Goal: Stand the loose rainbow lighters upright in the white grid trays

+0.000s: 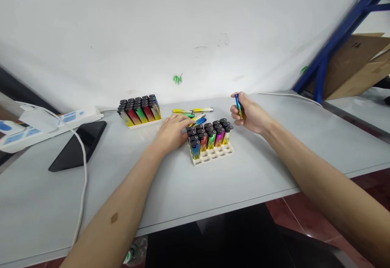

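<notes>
My right hand [248, 113] is closed around a blue and yellow lighter [239, 106], held up above the table to the right of the near tray. Resting on the table, my left hand [174, 131] has its fingers reaching toward several loose lighters [203, 110]; whether it grips one is hard to make out. Just right of it sits a white tray [213, 154] with several upright, black-topped lighters [211, 138] in its rear and left slots. The slots along its front are partly bare. A second group of upright lighters [140, 111] fills another tray further back on the left.
On the left lie a black phone [81, 146], a white power strip [65, 119] and a white cable [84, 178]. A white wall rises behind the grey table [243, 178]. Blue metal framing [338, 36] and cardboard [353, 64] are at the right. A plastic bottle [138, 251] is below the front edge.
</notes>
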Tool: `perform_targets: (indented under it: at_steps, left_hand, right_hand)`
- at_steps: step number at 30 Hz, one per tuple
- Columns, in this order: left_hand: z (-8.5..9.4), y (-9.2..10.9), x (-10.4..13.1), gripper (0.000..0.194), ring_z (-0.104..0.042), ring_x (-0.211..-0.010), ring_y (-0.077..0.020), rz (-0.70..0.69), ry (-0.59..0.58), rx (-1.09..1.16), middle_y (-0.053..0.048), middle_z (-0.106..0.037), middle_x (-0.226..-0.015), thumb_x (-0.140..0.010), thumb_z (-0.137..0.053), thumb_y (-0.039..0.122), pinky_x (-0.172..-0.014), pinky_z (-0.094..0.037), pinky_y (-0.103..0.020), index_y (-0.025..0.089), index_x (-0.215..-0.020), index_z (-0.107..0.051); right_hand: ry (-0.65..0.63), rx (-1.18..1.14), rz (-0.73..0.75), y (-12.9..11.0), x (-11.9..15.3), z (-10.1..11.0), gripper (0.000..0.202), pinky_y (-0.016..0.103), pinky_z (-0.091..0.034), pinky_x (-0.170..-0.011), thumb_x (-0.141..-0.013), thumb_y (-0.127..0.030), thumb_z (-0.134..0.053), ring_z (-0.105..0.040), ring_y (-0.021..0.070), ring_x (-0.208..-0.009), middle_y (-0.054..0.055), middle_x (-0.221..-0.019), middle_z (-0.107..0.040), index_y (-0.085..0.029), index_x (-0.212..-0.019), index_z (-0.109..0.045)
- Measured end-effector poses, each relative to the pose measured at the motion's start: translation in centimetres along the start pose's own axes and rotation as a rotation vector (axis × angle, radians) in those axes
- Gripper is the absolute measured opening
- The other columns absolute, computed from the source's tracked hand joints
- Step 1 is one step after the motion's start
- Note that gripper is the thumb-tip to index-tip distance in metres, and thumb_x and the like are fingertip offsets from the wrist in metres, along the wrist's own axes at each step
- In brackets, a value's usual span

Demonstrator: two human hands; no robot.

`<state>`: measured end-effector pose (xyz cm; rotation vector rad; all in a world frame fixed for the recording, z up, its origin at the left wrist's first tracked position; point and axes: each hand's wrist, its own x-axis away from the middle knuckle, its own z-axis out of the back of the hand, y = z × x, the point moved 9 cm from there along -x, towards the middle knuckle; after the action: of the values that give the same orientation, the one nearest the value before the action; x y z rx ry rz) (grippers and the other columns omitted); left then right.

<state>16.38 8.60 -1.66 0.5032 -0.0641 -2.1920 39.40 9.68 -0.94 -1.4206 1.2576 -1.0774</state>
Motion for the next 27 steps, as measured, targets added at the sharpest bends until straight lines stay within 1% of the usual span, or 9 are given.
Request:
perform_targets:
  at_steps: [2,4,7,9,11,14,21,23,27]
  left_hand:
    - [0.4,-0.2,0.1,0.032,-0.055,-0.121,-0.0288,0.036,0.003,-0.022,-0.005,-0.071,-0.125,-0.088,-0.058,0.019,-0.099,-0.045,-0.045,0.027,-0.116,-0.070]
    - [0.7,-0.3,0.2,0.028,-0.055,-0.119,-0.0300,0.066,0.007,-0.041,-0.007,-0.072,-0.121,-0.087,-0.058,0.020,-0.097,-0.046,-0.045,0.025,-0.111,-0.070]
    - [0.9,-0.7,0.2,0.023,-0.056,-0.117,-0.0315,0.109,0.013,-0.065,-0.008,-0.072,-0.115,-0.085,-0.058,0.020,-0.095,-0.047,-0.046,0.023,-0.105,-0.069]
    - [1.0,-1.0,0.2,0.021,-0.057,-0.116,-0.0323,0.136,0.008,-0.081,-0.009,-0.072,-0.113,-0.085,-0.058,0.020,-0.095,-0.047,-0.047,0.023,-0.103,-0.068]
    - [1.0,-1.2,0.2,0.021,-0.057,-0.116,-0.0336,0.159,-0.001,-0.092,-0.011,-0.071,-0.113,-0.085,-0.058,0.022,-0.096,-0.047,-0.048,0.021,-0.103,-0.067]
    - [1.0,-1.3,0.2,0.020,-0.056,-0.117,-0.0348,0.173,-0.008,-0.097,-0.012,-0.070,-0.114,-0.085,-0.057,0.023,-0.098,-0.047,-0.050,0.020,-0.102,-0.066]
    - [0.9,-1.3,0.1,0.019,-0.056,-0.116,-0.0346,0.171,-0.004,-0.093,-0.012,-0.070,-0.111,-0.085,-0.056,0.024,-0.098,-0.047,-0.049,0.021,-0.101,-0.065]
    - [1.0,-1.3,0.1,0.018,-0.056,-0.116,-0.0343,0.170,-0.002,-0.093,-0.012,-0.070,-0.111,-0.085,-0.056,0.024,-0.098,-0.047,-0.049,0.021,-0.101,-0.066]
    - [1.0,-1.1,0.1,0.019,-0.056,-0.116,-0.0338,0.175,-0.003,-0.103,-0.012,-0.070,-0.112,-0.085,-0.057,0.025,-0.097,-0.048,-0.048,0.022,-0.102,-0.066]
  right_hand:
    - [-0.050,0.036,0.006,0.3,0.3,-0.7,0.040,0.018,-0.020,-0.041,-0.088,-0.063,-0.066,-0.031,0.0084,-0.045,-0.009,-0.061,-0.040,-0.031,-0.106,-0.051]
    - [-0.051,0.051,-0.003,0.9,0.4,-1.0,0.043,0.019,-0.013,-0.041,-0.087,-0.068,-0.063,-0.021,0.0076,-0.043,-0.010,-0.056,-0.034,-0.028,-0.101,-0.054]
    - [0.014,0.033,-0.070,2.3,0.1,-1.1,0.056,0.022,-0.010,-0.040,-0.090,-0.077,-0.047,-0.014,0.0072,-0.040,-0.009,-0.049,-0.028,-0.022,-0.079,-0.052]
    - [0.070,0.028,-0.096,3.0,0.0,-1.1,0.058,0.024,-0.010,-0.039,-0.094,-0.073,-0.041,-0.014,0.0071,-0.038,-0.009,-0.045,-0.025,-0.022,-0.066,-0.044]
    - [0.107,0.032,-0.094,3.1,0.0,-1.1,0.054,0.024,-0.009,-0.039,-0.097,-0.062,-0.042,-0.013,0.0070,-0.037,-0.008,-0.043,-0.022,-0.022,-0.060,-0.038]
    - [0.123,0.033,-0.094,3.1,0.1,-1.1,0.049,0.024,-0.008,-0.038,-0.096,-0.050,-0.042,-0.012,0.0070,-0.036,-0.008,-0.041,-0.021,-0.023,-0.056,-0.035]
    - [0.115,0.029,-0.076,3.1,0.1,-1.3,0.044,0.024,-0.009,-0.037,-0.094,-0.043,-0.040,-0.012,0.0068,-0.035,-0.008,-0.041,-0.023,-0.023,-0.056,-0.035]
    - [0.126,0.025,-0.072,3.1,0.1,-1.3,0.045,0.024,-0.009,-0.038,-0.096,-0.044,-0.040,-0.013,0.0068,-0.036,-0.008,-0.042,-0.023,-0.023,-0.056,-0.036]
    - [0.147,0.021,-0.060,3.0,0.2,-1.2,0.051,0.023,-0.010,-0.038,-0.097,-0.055,-0.040,-0.014,0.0070,-0.037,-0.008,-0.042,-0.022,-0.023,-0.058,-0.036]
